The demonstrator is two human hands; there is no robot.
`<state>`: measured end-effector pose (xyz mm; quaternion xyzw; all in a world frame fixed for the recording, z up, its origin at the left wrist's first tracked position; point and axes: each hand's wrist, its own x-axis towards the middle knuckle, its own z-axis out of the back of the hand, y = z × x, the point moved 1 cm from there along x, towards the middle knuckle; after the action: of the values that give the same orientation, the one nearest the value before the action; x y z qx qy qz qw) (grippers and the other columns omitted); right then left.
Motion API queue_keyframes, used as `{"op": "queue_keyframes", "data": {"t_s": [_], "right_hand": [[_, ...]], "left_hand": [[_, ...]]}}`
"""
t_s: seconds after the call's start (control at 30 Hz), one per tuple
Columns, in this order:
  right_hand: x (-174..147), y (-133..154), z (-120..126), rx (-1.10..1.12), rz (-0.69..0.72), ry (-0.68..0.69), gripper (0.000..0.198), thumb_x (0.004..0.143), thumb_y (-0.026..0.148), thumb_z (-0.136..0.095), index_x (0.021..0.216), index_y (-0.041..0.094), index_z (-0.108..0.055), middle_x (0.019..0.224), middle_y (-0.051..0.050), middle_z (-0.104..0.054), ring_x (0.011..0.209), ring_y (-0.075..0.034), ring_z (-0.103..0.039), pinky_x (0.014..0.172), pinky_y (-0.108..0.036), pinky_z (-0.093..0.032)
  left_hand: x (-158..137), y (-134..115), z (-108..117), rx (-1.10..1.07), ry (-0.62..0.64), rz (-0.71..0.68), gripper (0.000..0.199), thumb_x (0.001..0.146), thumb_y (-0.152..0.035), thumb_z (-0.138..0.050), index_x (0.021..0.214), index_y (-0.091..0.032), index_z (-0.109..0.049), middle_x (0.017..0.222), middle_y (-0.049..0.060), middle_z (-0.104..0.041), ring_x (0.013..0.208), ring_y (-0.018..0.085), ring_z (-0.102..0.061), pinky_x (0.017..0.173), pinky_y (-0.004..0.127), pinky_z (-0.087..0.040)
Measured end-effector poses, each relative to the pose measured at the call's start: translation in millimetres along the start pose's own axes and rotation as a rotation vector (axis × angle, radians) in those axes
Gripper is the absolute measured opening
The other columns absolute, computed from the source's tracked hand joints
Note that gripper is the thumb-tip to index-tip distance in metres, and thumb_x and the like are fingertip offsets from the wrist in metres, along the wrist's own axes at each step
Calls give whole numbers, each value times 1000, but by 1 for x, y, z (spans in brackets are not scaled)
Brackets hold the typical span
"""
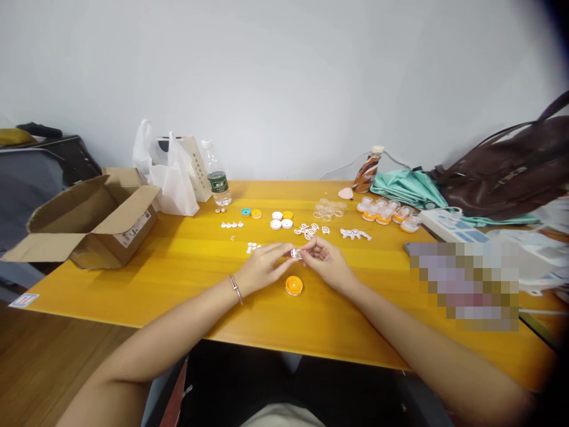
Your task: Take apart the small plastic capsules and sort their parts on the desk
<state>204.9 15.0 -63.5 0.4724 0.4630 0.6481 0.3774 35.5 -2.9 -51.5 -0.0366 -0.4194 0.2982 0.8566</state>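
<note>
Now pinching small white piece [296, 254] in fingertips of left hand [265, 265] and right hand [328, 261] | holding it near orange cup [294, 286], on far side | might drop it through slack fingertip grip

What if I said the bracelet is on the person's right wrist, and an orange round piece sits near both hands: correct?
Not quite: the head view shows the bracelet on the left wrist; the orange round piece does sit there.

On bench [178, 293]: carton [109, 240] at left, bottle [219, 182] at left rear, handbag [507, 172] at right rear, cup [294, 287] before both hands. Between left hand [265, 267] and right hand [328, 264]: part [296, 254].
</note>
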Motion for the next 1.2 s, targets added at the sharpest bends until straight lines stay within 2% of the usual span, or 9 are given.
{"op": "queue_keyframes", "data": {"t_s": [0.17,0.27,0.37,0.5,0.73,0.87,0.97,1.07,1.2], "right_hand": [[17,-14,26,2,-85,-177,21,67,34,-60,72,19,-47,55,4,-57,48,-10,-53,50,-23,-43],[31,-25,52,-224,-19,-309,21,69,34,-58,80,19,-48,59,2,-60,54,-12,-57,54,-25,-44],[42,-35,66,-429,4,-363,17,69,33,-56,74,18,-50,59,0,-59,56,-13,-56,55,-26,-44],[50,-47,65,-538,-12,-337,14,66,31,-57,68,18,-53,59,1,-57,55,-13,-53,56,-27,-42],[50,-46,65,-523,-41,-329,18,65,33,-60,71,16,-57,57,1,-57,54,-12,-52,55,-25,-40],[44,-30,60,-352,-24,-401,27,72,42,-56,79,16,-57,50,4,-50,47,-10,-45,49,-23,-35],[32,-17,46,-124,19,-240,30,73,46,-57,80,16,-59,56,2,-54,52,-10,-49,52,-22,-38],[15,-9,24,58,-10,112,30,77,45,-55,84,17,-64,69,-2,-63,63,-12,-55,63,-24,-43],[0,-3,6,250,-76,280,26,77,41,-58,88,19,-66,77,-2,-66,70,-12,-58,70,-26,-46]], "left_hand": [[-2,12,4,72,-36,41,19,85,-25,-48,100,-16,-55,82,5,-63,75,12,-61,73,25,-51],[-1,16,4,32,-22,76,19,85,-26,-49,98,-16,-56,82,4,-63,75,12,-60,74,25,-50],[0,15,2,24,17,86,19,85,-27,-49,99,-16,-56,84,5,-63,76,12,-60,74,25,-50],[0,13,0,19,56,96,20,85,-27,-49,100,-16,-56,85,4,-63,77,12,-60,74,25,-49],[0,13,0,-49,77,128,22,84,-29,-51,100,-16,-57,86,5,-63,78,12,-60,75,26,-49],[3,9,0,-249,45,301,23,81,-30,-55,97,-15,-59,88,5,-64,80,13,-60,77,27,-48],[6,6,3,-463,45,421,21,79,-29,-58,94,-15,-61,93,7,-63,86,15,-59,77,26,-48],[9,5,7,-605,73,390,20,78,-28,-60,94,-16,-62,99,7,-61,92,16,-57,81,29,-46],[9,6,9,-691,83,326,19,79,-25,-59,96,-18,-63,100,7,-58,95,16,-55,87,32,-43]]}}
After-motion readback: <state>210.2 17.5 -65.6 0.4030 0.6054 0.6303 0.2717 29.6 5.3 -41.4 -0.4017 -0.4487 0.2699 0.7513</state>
